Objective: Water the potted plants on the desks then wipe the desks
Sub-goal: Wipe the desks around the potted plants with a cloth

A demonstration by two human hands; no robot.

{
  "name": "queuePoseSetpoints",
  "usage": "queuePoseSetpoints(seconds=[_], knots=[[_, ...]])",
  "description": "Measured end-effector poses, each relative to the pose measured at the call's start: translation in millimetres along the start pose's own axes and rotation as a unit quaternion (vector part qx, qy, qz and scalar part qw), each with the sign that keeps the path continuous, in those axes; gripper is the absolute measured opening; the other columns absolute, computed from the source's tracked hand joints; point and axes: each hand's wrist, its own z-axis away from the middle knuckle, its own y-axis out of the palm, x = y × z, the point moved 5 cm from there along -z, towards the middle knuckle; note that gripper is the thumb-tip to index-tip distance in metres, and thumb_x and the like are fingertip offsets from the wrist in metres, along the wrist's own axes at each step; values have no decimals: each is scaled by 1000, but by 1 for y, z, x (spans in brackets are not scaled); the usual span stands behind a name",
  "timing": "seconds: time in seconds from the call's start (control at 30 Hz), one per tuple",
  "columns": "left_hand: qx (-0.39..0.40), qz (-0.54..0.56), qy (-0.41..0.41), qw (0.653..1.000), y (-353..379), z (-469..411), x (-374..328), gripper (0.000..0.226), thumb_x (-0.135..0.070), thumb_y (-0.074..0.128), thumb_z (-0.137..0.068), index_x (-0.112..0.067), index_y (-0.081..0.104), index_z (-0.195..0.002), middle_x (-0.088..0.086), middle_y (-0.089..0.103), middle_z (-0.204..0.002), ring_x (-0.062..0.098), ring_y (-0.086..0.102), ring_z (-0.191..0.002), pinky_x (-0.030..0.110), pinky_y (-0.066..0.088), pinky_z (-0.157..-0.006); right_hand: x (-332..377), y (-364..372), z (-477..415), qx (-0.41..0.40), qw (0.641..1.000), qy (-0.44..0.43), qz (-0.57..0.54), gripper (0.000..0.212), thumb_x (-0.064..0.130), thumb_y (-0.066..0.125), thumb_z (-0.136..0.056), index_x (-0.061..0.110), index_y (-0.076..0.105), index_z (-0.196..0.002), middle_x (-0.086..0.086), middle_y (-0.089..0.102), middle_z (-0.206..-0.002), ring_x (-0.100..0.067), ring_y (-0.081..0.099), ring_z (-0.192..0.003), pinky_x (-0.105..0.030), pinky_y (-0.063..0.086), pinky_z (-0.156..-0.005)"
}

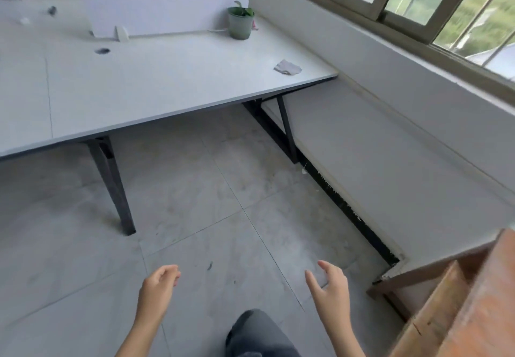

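Potted plant (240,22) on white desk (167,83)

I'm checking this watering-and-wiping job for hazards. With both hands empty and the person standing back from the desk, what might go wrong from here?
1. The potted plant sits close to the desk end by the wall; a wiping sweep might knock it over.
2. No watering container is in view, and both the left hand and right hand are empty, so watering may get skipped.
3. The cloth lies near the desk corner and could be brushed off.
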Motion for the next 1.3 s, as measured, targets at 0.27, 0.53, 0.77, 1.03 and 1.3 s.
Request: queuePoseSetpoints(seconds=[0.27,0.53,0.77,1.03,1.3], knots=[[33,-31,31,998,81,-114,-92,16,-20,56,-85,-19,59,-69,11,65,-80,36,62,-92,35,40,-80,56,24,-149,10,999,-42,-5,41,23,65,-82,10,57,-120,-7,52,-127,-22,42,-123,-39,34,-103],[63,-67,76,993,177,-190,-196,13,-18,49,-90,-20,61,-85,4,66,-90,25,60,-93,30,40,-73,104,24,-286,46,998,-50,-4,38,25,63,-84,13,57,-120,-1,51,-125,-18,40,-124,-34,32,-101],[8,-59,16,998,202,-274,-219,17,-21,51,-89,-13,64,-81,2,66,-81,32,61,-92,29,39,-68,102,34,-373,73,997,-1,-7,37,26,61,-85,15,57,-120,0,51,-123,-19,40,-123,-36,32,-103],[36,-40,40,998,298,-401,-327,22,-9,48,-91,-16,60,-74,11,66,-86,30,60,-89,29,36,-73,146,21,-540,40,999,11,-9,38,26,61,-85,14,57,-121,-3,51,-128,-19,41,-122,-36,33,-103],[79,-52,64,994,375,-484,-438,14,-19,50,-90,-22,62,-84,2,66,-94,21,60,-94,28,40,-79,207,20,-680,49,999,-6,-15,34,22,59,-87,11,57,-119,2,49,-113,-11,38,-109,-26,32,-92]])
